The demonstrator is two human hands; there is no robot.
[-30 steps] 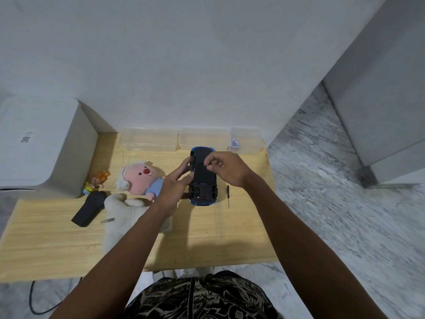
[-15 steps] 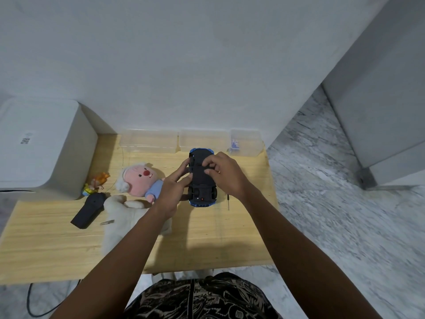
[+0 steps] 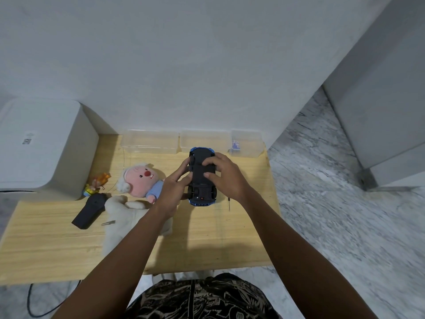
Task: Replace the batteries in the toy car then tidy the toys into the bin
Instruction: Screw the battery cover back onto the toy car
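Blue at its edges and black underneath, the toy car [image 3: 202, 178] lies upside down on the wooden table [image 3: 57, 245], in the middle of the frame, just below the row of clear plastic bins [image 3: 150, 142]. Compared with one second ago, the right hand [image 3: 224, 178] has moved from the upper end of the chassis down over its right side, and its fingers now spread wider across the black bottom plate. The car itself has hardly moved. This suggests that the person is pressing or feeling at the battery cover; whether the cover is open or closed cannot be told, because the fingers hide it.

That hand lies over the car with its fingers [image 3: 208, 162] curved on the plate and the thumb near the middle, so it holds the car from the right. The left hand [image 3: 173, 188] grips the left side, its fingertips reaching to the front wheel area.

A thin screwdriver [image 3: 229, 203] lies just right of the car, apart from both hands. At the left of the frame, a pink plush doll [image 3: 141, 180], a white plush toy [image 3: 119, 217], a black remote control [image 3: 89, 210] and a small orange figure [image 3: 97, 183] wait on the table, so the tidying step is not yet begun.
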